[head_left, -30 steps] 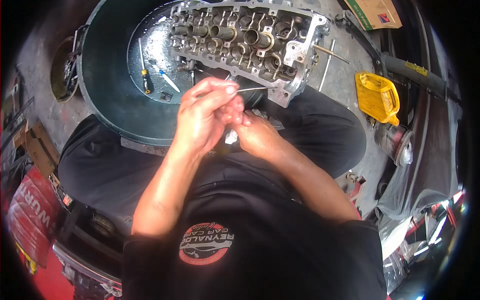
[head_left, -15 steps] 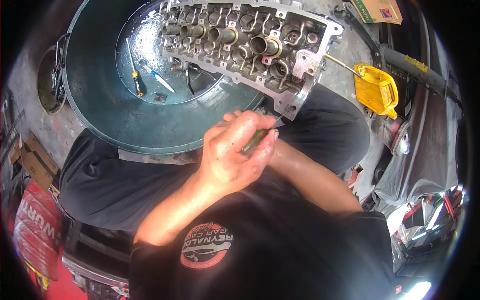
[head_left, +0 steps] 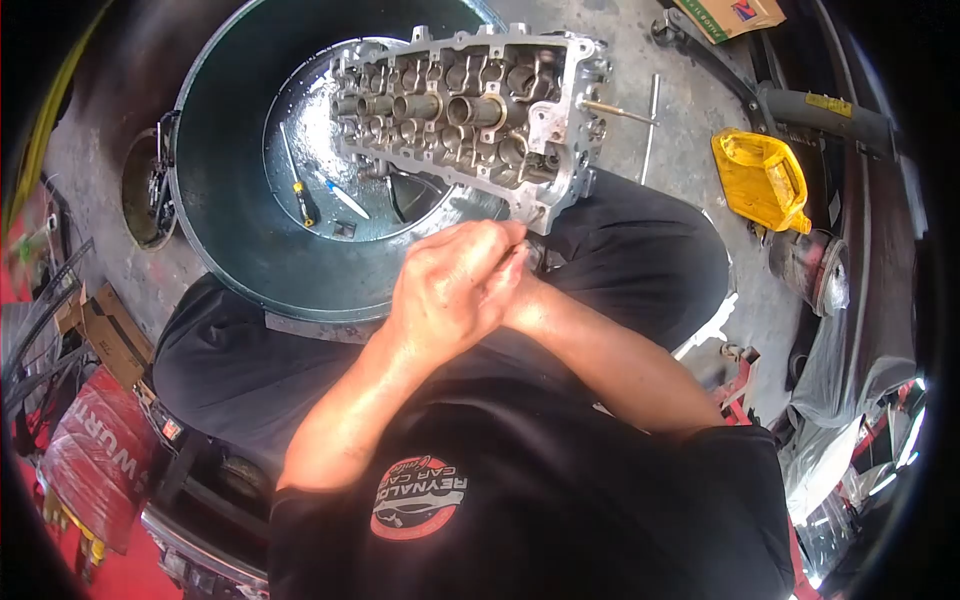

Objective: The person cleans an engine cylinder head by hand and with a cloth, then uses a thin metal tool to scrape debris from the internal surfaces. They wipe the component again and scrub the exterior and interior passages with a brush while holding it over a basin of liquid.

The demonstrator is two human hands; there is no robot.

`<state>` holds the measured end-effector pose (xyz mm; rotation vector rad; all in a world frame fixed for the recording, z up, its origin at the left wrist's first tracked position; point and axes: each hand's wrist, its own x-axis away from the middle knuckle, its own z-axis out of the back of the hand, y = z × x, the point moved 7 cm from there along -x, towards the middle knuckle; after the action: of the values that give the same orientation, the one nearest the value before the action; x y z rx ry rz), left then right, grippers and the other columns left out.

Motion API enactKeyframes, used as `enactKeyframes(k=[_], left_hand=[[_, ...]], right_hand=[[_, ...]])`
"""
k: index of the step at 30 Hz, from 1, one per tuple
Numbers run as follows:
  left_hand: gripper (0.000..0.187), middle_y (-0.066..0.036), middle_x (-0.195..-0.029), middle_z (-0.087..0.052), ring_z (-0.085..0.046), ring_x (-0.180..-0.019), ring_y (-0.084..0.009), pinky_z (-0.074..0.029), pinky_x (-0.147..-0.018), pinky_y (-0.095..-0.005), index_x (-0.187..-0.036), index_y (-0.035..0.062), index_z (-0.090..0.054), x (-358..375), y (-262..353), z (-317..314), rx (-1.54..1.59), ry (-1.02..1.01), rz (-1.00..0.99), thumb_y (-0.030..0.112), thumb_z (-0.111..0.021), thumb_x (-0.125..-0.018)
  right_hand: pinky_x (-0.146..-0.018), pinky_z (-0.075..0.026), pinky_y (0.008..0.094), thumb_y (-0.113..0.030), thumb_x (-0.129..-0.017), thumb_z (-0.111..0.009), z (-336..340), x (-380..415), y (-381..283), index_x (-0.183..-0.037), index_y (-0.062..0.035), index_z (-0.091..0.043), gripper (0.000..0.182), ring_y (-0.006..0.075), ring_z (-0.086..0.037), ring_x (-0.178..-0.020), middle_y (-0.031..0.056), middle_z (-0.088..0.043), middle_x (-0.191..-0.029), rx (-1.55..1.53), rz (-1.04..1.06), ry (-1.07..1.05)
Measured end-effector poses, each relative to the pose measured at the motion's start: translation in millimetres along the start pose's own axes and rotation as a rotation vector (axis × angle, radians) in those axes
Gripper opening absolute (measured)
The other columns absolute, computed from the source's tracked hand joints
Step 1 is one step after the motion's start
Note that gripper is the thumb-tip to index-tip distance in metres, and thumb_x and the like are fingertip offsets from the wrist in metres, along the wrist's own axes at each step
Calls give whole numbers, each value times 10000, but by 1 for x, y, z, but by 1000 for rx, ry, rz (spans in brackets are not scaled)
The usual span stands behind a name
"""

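My left hand (head_left: 455, 275) is closed in a fist beside the near corner of an engine cylinder head (head_left: 545, 125). The green-handled tool with a thin shaft, seen in its grip half a second ago, is now hidden by the fingers. My right hand (head_left: 522, 288) lies behind and under the left one, its fingers out of sight and only the wrist side showing. The cylinder head leans over the rim of a large dark green tub (head_left: 225, 215), its open side with valve bores facing me. A rod (head_left: 618, 112) sticks out from its right end.
Inside the tub lie a yellow-and-black screwdriver (head_left: 302, 203), a blue-and-white pen-like item (head_left: 350, 202) and dark-handled pliers (head_left: 395, 200). A cut yellow jug (head_left: 762, 180) is on the floor to the right, near a long metal bar (head_left: 652, 130). Cardboard (head_left: 115, 330) lies at left.
My view has shifted, and the cylinder head now sits tilted differently, lower toward my hands. My left hand has turned and closed over the green handle, which no longer shows.
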<state>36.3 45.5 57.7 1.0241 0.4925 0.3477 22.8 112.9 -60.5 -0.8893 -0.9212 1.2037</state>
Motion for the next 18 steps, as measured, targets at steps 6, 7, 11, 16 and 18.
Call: enactKeyframes(k=[6,7,11,16,18], left_hand=[[111,-155,-808,-705,-714,-706,-324,-578,-642,-387,-942,23,-676,7,6,41,-309,161,121,29,-722,-841],[97,-153,-823,-714,-722,-709,-310,-580,-651,-375,-938,30,-685,10,-3,68,-502,204,179,40,-720,-848],[171,-46,-794,-668,-622,-668,-97,-503,-630,-238,-1060,-26,-695,50,-27,169,-367,547,535,102,-695,-947],[173,-50,-787,-655,-606,-655,-100,-491,-607,-237,-1061,-53,-670,90,-38,170,-115,604,570,68,-694,-940],[138,-35,-772,-639,-575,-646,-82,-470,-589,-230,-1046,-56,-664,100,-36,146,-15,604,620,20,-678,-932]], right_hand=[[-855,-538,431,-165,-932,-552,-12,19,9,-1052,-20,-641,209,338,-653,-1017,179,-665,-1096,87,-150,-166],[-866,-549,427,-122,-916,-568,5,18,-23,-1065,1,-640,206,338,-652,-1024,186,-664,-1110,360,-22,-238],[-839,-551,401,-75,-774,-645,78,26,-121,-999,36,-652,251,307,-626,-1029,146,-645,-1014,483,449,208],[-852,-540,394,-59,-716,-641,65,32,-75,-938,-9,-659,229,322,-608,-1008,117,-639,-998,659,206,83],[-842,-533,370,-36,-734,-605,12,55,-66,-920,-23,-660,195,287,-588,-1004,99,-624,-984,524,189,-216]])
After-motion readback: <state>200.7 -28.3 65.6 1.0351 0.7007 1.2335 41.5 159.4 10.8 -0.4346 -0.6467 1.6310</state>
